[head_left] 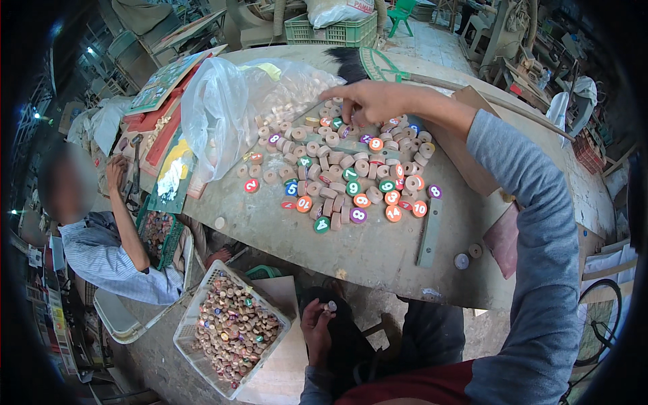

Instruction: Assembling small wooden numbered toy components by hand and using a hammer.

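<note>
Across the table reaches my right hand [379,102], above the far part of a pile of round wooden discs [332,192]. Its fingers are apart, one stretched to the left and others bent down towards the discs; I see nothing held in them. Many discs are plain wood, and others have orange, green, purple, blue or red numbered faces. Low by my lap, my left hand [316,332] pinches a small pale disc [330,306] between the fingertips. Beside the pile's far left lies a clear plastic bag [226,101] with small wooden pieces in it.
Below the table's left edge stands a white basket [191,322] full of small wooden pieces. A flat metal bar [429,233] lies right of the pile, and a brush [347,64] beyond it. At the left, another person [125,250] sits beside a green basket [170,253].
</note>
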`<act>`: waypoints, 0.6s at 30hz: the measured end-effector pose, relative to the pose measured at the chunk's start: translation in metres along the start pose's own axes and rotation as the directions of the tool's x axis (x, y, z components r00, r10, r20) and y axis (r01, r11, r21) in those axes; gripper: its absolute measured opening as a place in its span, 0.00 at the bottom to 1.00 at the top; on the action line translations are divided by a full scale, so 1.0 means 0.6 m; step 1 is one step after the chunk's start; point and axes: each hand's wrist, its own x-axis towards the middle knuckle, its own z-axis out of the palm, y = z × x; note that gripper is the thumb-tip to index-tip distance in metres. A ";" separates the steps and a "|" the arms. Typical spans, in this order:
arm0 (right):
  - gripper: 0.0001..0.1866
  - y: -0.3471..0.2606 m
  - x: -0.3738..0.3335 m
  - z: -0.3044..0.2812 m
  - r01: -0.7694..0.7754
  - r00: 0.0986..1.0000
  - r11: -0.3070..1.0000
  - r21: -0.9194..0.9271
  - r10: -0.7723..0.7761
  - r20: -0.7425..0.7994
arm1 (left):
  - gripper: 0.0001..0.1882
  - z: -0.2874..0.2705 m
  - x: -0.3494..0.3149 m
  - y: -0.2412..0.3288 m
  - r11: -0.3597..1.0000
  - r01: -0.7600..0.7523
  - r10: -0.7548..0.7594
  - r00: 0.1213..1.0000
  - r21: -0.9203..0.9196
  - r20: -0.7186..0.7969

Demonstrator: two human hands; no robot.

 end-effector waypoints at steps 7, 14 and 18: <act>0.45 -0.039 -0.011 0.035 0.079 0.992 0.844 -0.531 -0.120 -0.044 | 0.18 -0.001 0.001 0.001 0.999 -0.013 0.013 1.000 -0.039 -0.001; 0.46 -0.023 -0.006 0.041 0.103 0.990 0.819 -0.564 -0.141 -0.024 | 0.18 -0.004 0.001 -0.003 0.999 -0.040 0.040 0.999 -0.029 0.030; 0.48 -0.031 -0.008 0.030 0.018 0.997 0.850 -0.526 -0.057 -0.059 | 0.18 -0.005 -0.005 0.001 0.999 -0.048 0.048 0.998 -0.014 0.028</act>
